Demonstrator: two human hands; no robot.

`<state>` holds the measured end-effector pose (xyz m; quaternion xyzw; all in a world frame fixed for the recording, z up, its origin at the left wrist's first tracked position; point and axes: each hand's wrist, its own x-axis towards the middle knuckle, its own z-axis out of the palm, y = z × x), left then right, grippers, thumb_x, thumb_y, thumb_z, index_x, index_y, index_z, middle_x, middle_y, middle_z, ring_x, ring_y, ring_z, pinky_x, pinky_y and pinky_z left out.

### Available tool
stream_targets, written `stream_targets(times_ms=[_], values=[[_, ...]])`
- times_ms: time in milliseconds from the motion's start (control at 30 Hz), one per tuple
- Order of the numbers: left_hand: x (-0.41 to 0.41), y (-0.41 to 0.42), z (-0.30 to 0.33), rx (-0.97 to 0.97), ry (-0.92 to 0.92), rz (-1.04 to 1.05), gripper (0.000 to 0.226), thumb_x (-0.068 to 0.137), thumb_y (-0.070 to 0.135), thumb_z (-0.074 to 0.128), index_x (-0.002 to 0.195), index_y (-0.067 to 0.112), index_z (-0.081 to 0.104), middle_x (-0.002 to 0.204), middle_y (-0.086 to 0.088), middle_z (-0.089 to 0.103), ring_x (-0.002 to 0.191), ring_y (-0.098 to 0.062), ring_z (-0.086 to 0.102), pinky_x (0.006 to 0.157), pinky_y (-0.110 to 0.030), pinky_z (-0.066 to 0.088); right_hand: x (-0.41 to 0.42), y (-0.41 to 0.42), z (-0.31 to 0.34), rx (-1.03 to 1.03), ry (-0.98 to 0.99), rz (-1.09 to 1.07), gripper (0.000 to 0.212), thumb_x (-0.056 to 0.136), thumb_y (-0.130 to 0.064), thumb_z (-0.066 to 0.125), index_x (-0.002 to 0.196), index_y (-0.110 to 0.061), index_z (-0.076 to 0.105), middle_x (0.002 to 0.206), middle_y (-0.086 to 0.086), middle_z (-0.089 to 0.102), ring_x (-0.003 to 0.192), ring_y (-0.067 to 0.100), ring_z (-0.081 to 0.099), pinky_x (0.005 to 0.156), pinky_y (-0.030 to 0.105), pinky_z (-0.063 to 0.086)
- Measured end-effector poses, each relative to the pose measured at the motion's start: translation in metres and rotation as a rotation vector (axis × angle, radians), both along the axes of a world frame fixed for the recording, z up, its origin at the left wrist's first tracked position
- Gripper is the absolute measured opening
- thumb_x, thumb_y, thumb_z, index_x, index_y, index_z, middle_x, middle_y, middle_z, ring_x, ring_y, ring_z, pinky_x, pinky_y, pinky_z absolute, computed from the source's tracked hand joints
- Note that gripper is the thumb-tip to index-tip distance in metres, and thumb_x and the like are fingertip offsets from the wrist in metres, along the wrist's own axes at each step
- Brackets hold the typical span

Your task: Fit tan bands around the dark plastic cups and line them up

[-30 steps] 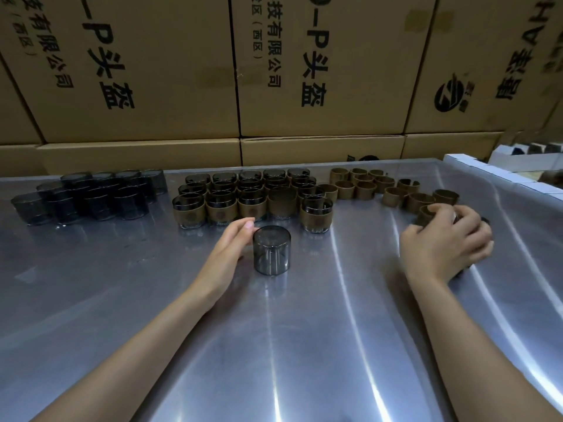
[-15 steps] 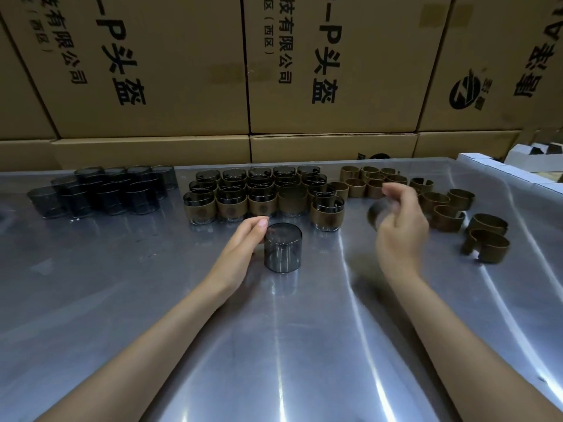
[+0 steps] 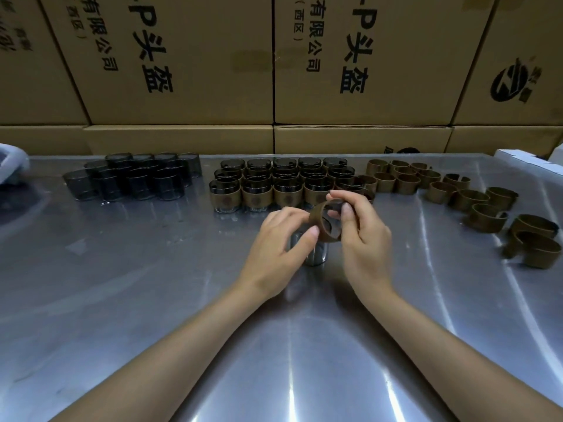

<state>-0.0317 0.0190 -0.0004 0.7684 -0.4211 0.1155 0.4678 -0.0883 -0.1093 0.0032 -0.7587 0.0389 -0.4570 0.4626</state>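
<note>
Head view. Steel table (image 3: 128, 300), seen from the near edge. Both hands meet at the table's middle, above one dark cup (image 3: 316, 254) that stands on the table; only the cup's lower wall shows below the fingers.

Right hand (image 3: 362, 236): fingers and thumb curled, pinching a tan band (image 3: 324, 223) at its right side. Band is held in the air, tilted, its opening turned toward the camera, just above the cup. Cannot tell whether band and cup touch.

Left hand (image 3: 280, 248): fingers bent, thumb tip pressed against the band's lower left edge. Palm hides the cup's left side; whether this hand also touches the cup cannot be told.

Toward the far edge, three groups in a line:
- far left: bare cups (image 3: 134, 178), packed close, no bands.
- far middle: banded cups (image 3: 274, 184), in rows, touching one another, just beyond the hands.
- far right: loose bands (image 3: 441, 187), standing on edge, trailing along toward the right edge; the last ones there lie open and apart.

Behind the far edge: stacked cartons (image 3: 189, 56) with black print. White box (image 3: 524, 159) at far right corner.
</note>
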Motion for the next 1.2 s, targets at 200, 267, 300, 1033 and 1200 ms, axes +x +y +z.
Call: stream_targets(times_ms=[200,267,300,1033,1200], values=[[-0.003,-0.002,-0.004,-0.025,0.045,-0.021,0.049,0.086,0.059,0.04,0.112,0.021,0.057,0.108,0.012,0.056,0.109,-0.004,0.048,0.092,-0.01,0.032,-0.003,0.005,0.0,-0.015,-0.002,0.006,0.011,0.099,-0.017,0.051,0.102,-0.026,0.056,0.09,-0.019,0.061,0.088,0.0,0.06,0.075,0.022,0.05],[-0.004,-0.004,-0.005,-0.039,0.073,-0.041,0.048,0.087,0.059,0.041,0.114,0.022,0.055,0.111,0.012,0.056,0.11,-0.004,0.05,0.093,-0.015,0.037,-0.003,0.006,-0.001,0.003,0.044,0.029,0.011,0.099,-0.021,0.051,0.096,-0.031,0.05,0.088,-0.017,0.06,0.085,0.001,0.059,0.07,0.022,0.049],[-0.004,-0.005,-0.005,-0.057,0.1,-0.057,0.047,0.089,0.058,0.039,0.116,0.023,0.054,0.112,0.011,0.057,0.111,-0.004,0.052,0.094,-0.02,0.04,-0.002,0.005,-0.001,0.017,0.07,0.046,0.013,0.099,-0.023,0.049,0.092,-0.034,0.048,0.087,-0.015,0.06,0.084,0.002,0.058,0.069,0.023,0.048],[0.008,-0.007,-0.007,-0.032,0.48,-0.126,0.068,0.089,0.068,0.036,0.142,0.026,0.043,0.135,0.013,0.055,0.129,-0.001,0.046,0.108,-0.022,0.034,0.014,0.0,-0.011,0.216,0.336,0.288,0.031,0.105,-0.035,0.027,0.109,-0.031,0.057,0.111,-0.006,0.063,0.112,0.011,0.056,0.104,0.042,0.041],[0.007,-0.004,-0.004,-0.061,0.512,-0.16,0.063,0.091,0.057,0.027,0.139,0.022,0.05,0.136,0.012,0.056,0.127,0.006,0.046,0.11,-0.02,0.031,0.016,-0.005,-0.009,0.25,0.432,0.359,0.044,0.089,-0.055,0.033,0.118,-0.035,0.06,0.129,-0.004,0.058,0.125,0.011,0.049,0.113,0.043,0.032]])
